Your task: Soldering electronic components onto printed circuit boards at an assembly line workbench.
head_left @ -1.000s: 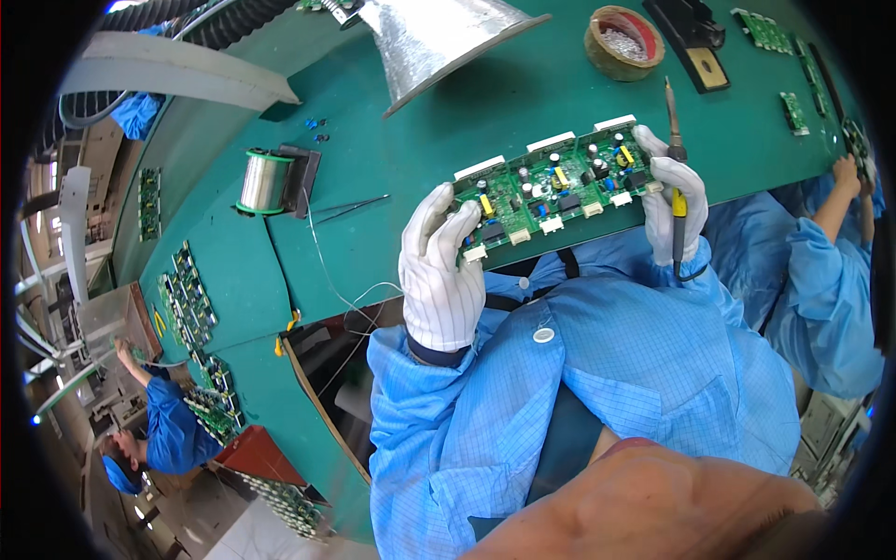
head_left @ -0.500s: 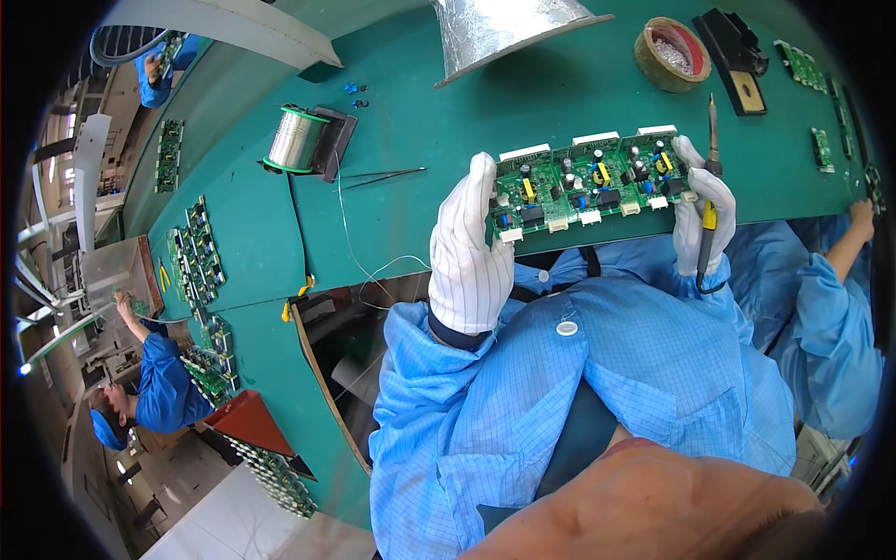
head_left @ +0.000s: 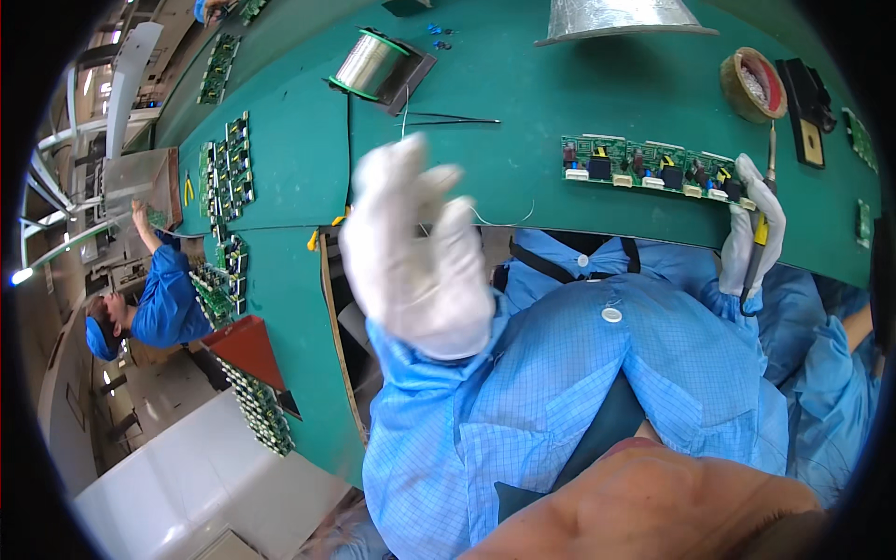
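A long green circuit board (head_left: 649, 168) with white connectors lies flat on the green bench near its front edge. My right hand (head_left: 758, 224), in a white glove, touches the board's right end and holds a soldering iron (head_left: 761, 238) with a yellow and black grip, tip pointing up. My left hand (head_left: 415, 252), also in a white glove, is raised off the bench with fingers spread and holds nothing. It is blurred. Both sleeves are blue.
A spool of solder wire (head_left: 369, 63) and black tweezers (head_left: 453, 119) lie on the bench (head_left: 523, 103) behind my left hand. A tape roll (head_left: 751, 84), a black stand (head_left: 807, 107) and a metal funnel hood (head_left: 621, 19) sit further back. Rows of circuit boards (head_left: 224, 177) line the left side, where another person (head_left: 159, 289) in blue works.
My left hand let go of the circuit board and lifted away to the left, fingers spread. The board now lies on the bench with only my right hand at its end.
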